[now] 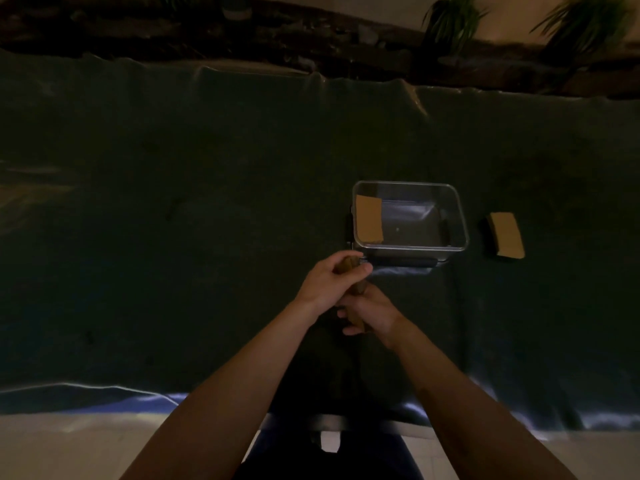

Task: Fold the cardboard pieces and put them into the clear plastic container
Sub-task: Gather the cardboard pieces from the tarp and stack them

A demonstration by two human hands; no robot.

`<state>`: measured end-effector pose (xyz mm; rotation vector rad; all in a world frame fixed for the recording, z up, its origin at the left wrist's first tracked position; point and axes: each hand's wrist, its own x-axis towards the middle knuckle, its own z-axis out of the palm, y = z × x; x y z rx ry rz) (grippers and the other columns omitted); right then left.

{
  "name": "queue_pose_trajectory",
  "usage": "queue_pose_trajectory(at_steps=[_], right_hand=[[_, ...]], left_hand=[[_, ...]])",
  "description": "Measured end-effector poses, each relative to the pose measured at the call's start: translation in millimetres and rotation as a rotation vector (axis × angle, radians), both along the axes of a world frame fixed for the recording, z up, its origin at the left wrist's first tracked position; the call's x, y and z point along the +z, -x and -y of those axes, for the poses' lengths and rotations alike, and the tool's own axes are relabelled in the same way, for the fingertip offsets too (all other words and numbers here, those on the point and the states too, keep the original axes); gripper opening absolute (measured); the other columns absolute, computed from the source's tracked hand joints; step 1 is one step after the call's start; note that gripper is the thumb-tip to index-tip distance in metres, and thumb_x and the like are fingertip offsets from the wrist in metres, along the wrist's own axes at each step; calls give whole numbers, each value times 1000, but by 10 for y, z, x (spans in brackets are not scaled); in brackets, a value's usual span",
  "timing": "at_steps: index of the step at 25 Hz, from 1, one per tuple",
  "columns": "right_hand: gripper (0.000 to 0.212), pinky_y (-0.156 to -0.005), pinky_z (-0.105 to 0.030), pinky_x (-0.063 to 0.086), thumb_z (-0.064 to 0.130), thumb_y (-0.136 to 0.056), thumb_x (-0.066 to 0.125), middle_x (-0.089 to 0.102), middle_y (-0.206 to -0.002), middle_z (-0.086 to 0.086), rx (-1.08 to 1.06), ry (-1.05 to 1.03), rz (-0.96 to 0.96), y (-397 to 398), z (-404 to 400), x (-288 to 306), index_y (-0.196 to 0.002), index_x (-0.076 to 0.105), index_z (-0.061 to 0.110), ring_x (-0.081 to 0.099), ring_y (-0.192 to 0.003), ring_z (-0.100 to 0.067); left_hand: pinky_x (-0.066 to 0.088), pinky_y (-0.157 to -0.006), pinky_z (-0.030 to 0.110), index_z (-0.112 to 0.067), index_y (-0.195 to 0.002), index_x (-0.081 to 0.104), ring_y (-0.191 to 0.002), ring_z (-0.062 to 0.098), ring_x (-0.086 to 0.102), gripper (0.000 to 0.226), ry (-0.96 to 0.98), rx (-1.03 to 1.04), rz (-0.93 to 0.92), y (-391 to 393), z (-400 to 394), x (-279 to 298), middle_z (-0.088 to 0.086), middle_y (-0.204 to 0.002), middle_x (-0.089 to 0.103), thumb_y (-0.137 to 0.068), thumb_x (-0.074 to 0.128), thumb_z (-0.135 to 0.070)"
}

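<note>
A clear plastic container (pixel 450 216) stands on the dark cloth, right of centre. One folded brown cardboard piece (pixel 370 219) lies inside it at the left end. Another cardboard piece (pixel 507 234) rests on the cloth to the container's right. Just in front of the container's near left corner, my left hand (pixel 332 277) and my right hand (pixel 369 311) both grip a third cardboard piece (pixel 464 288). Only small brown parts of it show between my fingers; the rest is hidden.
A dark green cloth (pixel 173 237) covers the whole table, with its front edge hanging near my waist. Potted plants (pixel 453 19) stand behind a dark ledge at the far side. Pale floor shows below the cloth's edge.
</note>
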<state>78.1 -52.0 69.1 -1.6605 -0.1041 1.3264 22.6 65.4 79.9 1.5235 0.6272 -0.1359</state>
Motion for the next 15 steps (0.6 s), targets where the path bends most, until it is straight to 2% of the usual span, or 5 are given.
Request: queue_pose_trajectory(at_steps=[2, 4, 7, 10, 15], right_hand=[[27, -69, -32, 57, 27, -85, 68, 62, -115, -7, 5, -10, -7, -1, 34, 3, -111, 59, 29, 61, -101, -24], [44, -79, -40, 57, 27, -79, 76, 61, -122, -12, -41, -99, -169, -84, 146, -7, -119, 60, 24, 61, -109, -29], [59, -86, -50, 55, 21, -74, 82, 65, -126, -16, -83, -276, -402, -305, 398, 31, -128, 59, 17, 60, -117, -35], [60, -82, -46, 57, 23, -74, 82, 67, -124, -12, -21, -278, -282, -499, 590, 67, -129, 58, 15, 63, -115, -30], [60, -73, -42, 58, 26, -64, 87, 72, -115, -8, -79, -321, -209, -1017, 1120, 144, -119, 64, 17, 67, -108, -30]], left_hand=[[42, -76, 27, -43, -114, 65, -106, 5, 49, 32, 42, 56, 5, -4, 40, 39, -18, -114, 57, -83, 70, -48], [46, -78, 29, -40, -111, 68, -110, 13, 56, 29, 99, 52, -10, -26, 11, 111, -8, -117, 63, -83, 72, -43], [49, -97, 41, -32, -116, 69, -112, 17, 64, 33, 182, -55, -27, -145, -47, 225, 1, -119, 67, -83, 72, -40], [45, -102, 46, -32, -119, 67, -113, 19, 63, 36, 147, -133, -41, -384, 87, 295, 3, -120, 68, -84, 71, -42], [50, -92, 43, -41, -123, 64, -115, 16, 63, 39, 206, -250, -50, -990, 543, 338, 2, -123, 68, -84, 70, -47]])
